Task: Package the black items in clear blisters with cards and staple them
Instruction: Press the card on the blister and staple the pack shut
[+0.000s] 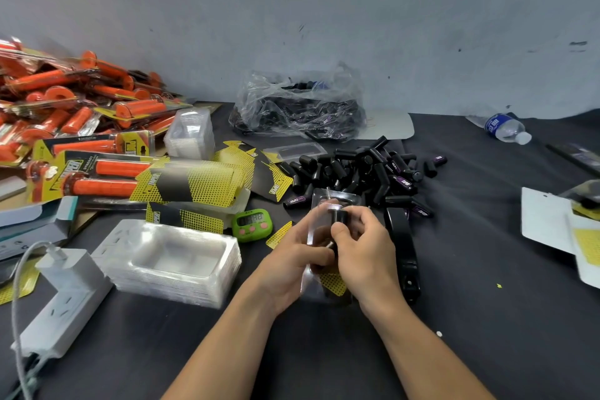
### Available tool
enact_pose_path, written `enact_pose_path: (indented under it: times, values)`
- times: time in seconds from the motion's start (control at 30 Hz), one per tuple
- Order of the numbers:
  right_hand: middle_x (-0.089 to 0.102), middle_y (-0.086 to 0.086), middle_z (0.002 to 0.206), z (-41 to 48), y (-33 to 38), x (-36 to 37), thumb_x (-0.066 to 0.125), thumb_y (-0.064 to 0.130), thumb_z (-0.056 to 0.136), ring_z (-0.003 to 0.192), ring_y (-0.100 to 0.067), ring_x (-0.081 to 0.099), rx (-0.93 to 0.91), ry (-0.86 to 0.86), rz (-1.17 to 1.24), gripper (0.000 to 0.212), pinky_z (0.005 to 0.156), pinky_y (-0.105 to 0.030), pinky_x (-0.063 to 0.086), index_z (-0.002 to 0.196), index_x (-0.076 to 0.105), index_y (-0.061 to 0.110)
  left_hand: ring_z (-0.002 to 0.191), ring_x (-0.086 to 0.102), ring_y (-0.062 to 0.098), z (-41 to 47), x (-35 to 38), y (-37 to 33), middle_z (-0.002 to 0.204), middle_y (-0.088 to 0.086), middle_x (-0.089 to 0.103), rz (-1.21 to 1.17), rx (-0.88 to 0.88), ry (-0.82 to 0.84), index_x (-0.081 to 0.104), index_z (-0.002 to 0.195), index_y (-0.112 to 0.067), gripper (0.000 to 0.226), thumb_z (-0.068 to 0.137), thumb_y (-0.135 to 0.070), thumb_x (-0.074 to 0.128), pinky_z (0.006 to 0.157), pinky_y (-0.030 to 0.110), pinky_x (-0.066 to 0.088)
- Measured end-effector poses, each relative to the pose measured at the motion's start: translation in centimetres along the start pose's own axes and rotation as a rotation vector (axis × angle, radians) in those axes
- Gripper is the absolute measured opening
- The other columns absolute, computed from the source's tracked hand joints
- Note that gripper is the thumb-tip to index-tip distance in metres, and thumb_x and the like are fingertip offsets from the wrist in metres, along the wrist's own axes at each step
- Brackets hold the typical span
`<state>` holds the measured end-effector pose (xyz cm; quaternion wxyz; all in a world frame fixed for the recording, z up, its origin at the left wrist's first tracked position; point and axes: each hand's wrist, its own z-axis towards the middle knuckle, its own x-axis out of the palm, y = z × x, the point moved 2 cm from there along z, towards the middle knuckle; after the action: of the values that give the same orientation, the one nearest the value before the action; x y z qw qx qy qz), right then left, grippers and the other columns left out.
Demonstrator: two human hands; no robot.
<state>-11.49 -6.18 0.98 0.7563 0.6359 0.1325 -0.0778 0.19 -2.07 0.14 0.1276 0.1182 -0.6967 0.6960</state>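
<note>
While the left hand [293,258] grips a carded blister [315,227] just right of the green timer [252,224] and the right hand [365,248] pinches a black item [339,216] into it, stapling and the heap [363,169] behind the timer apparently remain.

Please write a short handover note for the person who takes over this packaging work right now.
Left hand holds the clear blister with its card.
Right hand pinches one black item at the blister.
Loose black items lie behind; spare blisters and cards at the left; black stapler right of the hands.
Done: blister and card together.
Left: seat item, close, staple.
</note>
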Motion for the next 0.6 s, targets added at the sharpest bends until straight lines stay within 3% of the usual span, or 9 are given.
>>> enact_pose_path:
  times: [0.17,0.3,0.4,0.47,0.53,0.6]
  values:
    - [0.068,0.014,0.097,-0.7,0.7,0.0,0.067,0.024,0.094,0.091,-0.007,0.068,-0.044,-0.045,-0.07,0.038,0.085,-0.027,0.055,0.129,0.055,0.033,0.099,0.067,0.02,0.0,0.1,0.2,0.117,0.017,0.066,0.012,0.0,0.023,0.051,0.148,-0.028,0.098,0.068,0.028,0.043,0.071,0.026,0.054]
    - [0.068,0.015,0.106,-0.5,0.5,-0.2,0.066,0.026,0.096,0.094,0.007,0.065,-0.02,-0.026,0.048,0.043,0.073,0.0,0.043,0.137,0.054,0.035,0.106,0.066,0.03,0.5,-0.3,0.0,0.124,0.021,0.067,-0.168,0.034,-0.126,0.055,0.142,-0.024,0.092,0.068,0.028,0.037,0.078,0.035,0.054]
    - [0.07,0.013,0.109,-0.1,0.7,-0.9,0.055,0.008,0.096,0.104,-0.003,0.067,-0.055,0.024,-0.086,0.035,0.086,-0.006,0.048,0.122,0.068,0.029,0.097,0.069,0.028,1.0,-1.8,-0.5,0.115,0.02,0.068,-0.433,0.126,-0.295,0.057,0.134,-0.017,0.088,0.061,0.026,0.037,0.09,0.042,0.048]
    - [0.073,0.007,0.113,-0.5,0.6,-0.7,0.052,0.003,0.091,0.109,-0.014,0.067,-0.101,0.198,-0.338,0.041,0.093,-0.016,0.05,0.119,0.07,0.027,0.091,0.071,0.027,1.0,-2.8,-0.7,0.112,0.02,0.069,-0.584,0.187,-0.369,0.056,0.132,-0.015,0.085,0.058,0.022,0.041,0.093,0.043,0.049]
    - [0.069,0.002,0.122,-1.4,0.5,0.0,0.059,0.02,0.091,0.118,-0.021,0.062,-0.148,0.402,-0.566,0.037,0.101,-0.031,0.049,0.127,0.063,0.029,0.094,0.072,0.027,0.9,-3.4,-0.6,0.112,0.021,0.07,-0.633,0.219,-0.402,0.057,0.129,-0.017,0.083,0.057,0.021,0.042,0.091,0.041,0.054]
    - [0.063,0.004,0.127,-2.0,0.5,0.3,0.064,0.04,0.089,0.123,-0.023,0.057,-0.19,0.482,-0.727,0.044,0.103,-0.035,0.046,0.132,0.056,0.031,0.096,0.072,0.026,1.0,-3.7,-0.4,0.113,0.02,0.07,-0.632,0.225,-0.416,0.059,0.129,-0.019,0.085,0.055,0.021,0.043,0.088,0.038,0.057]
